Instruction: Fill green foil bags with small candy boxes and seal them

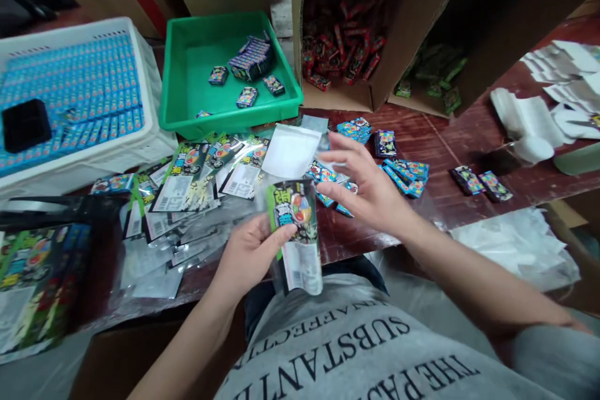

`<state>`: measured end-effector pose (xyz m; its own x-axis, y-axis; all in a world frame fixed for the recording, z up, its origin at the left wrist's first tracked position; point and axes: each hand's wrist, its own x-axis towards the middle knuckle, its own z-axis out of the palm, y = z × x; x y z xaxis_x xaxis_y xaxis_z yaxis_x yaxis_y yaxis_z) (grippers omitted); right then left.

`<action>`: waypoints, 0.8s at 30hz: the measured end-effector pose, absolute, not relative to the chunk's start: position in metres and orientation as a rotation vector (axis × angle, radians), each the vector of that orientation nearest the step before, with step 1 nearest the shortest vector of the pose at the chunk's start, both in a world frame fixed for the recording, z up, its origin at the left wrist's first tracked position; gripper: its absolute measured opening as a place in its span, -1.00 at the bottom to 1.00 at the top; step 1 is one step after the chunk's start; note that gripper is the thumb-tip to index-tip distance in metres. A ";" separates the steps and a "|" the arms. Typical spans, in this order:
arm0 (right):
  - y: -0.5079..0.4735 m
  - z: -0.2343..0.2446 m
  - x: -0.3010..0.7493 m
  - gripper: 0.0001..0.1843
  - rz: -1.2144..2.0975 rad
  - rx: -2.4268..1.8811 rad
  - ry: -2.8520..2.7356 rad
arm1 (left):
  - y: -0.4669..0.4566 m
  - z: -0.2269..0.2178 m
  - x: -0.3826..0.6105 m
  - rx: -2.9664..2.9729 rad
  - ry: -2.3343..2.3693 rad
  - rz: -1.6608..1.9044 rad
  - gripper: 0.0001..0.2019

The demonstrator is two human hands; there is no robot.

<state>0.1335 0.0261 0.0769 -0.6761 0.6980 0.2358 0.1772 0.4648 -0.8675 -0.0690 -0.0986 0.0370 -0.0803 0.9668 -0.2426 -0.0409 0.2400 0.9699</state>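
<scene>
In the middle of the frame, the left hand [253, 253] is closed around the edge of a printed pouch [300, 212], thumb across its front, the pouch standing tilted above the grey shirt [356, 337]. The right hand [372, 190], just right of centre, is loosely open with fingers apart and bent toward the pouch; it has no visible hold on anything, and whether it touches the small blue boxes [322, 171] beneath its fingertips I cannot tell. A pale rectangular sheet [293, 151] lies just above the pouch, and left of centre more printed pouches [182, 178] overlap in a loose pile on the dark red table [450, 144]. A green bin [229, 122] with a few small dark boxes [247, 97] sits at upper centre-left, a white basket [157, 97] of blue packs [89, 69] at upper left, and a cardboard box [337, 99] of red packets [359, 56] at upper centre-right.
</scene>
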 end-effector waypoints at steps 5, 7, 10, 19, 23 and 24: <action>-0.023 0.023 0.115 -0.60 1.179 -1.186 -1.961 | -0.099 0.012 -0.042 1.040 1.475 1.259 -0.61; -0.036 0.009 0.109 -0.62 1.037 -1.307 -1.945 | -0.102 0.002 -0.030 1.117 1.666 1.291 -0.50; -0.040 -0.006 0.104 -0.62 0.971 -1.332 -1.858 | -0.105 -0.009 -0.017 1.189 1.905 1.284 -0.40; -0.032 -0.014 0.094 -0.57 1.032 -1.379 -2.019 | -0.102 -0.018 -0.014 0.964 2.050 1.338 -0.63; -0.021 -0.008 0.095 -0.53 1.138 -1.325 -2.158 | -0.102 -0.027 -0.026 0.751 1.921 1.377 -0.52; -0.012 -0.003 0.102 -0.54 1.133 -1.250 -2.150 | -0.105 -0.029 -0.033 0.738 1.957 1.381 -0.52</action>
<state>0.1021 -0.0118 -0.0030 -0.5164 0.8548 -0.0512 0.5251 0.2689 -0.8074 -0.0333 -0.1046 -0.0292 -0.6486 0.7418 -0.1706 0.0877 0.2954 0.9513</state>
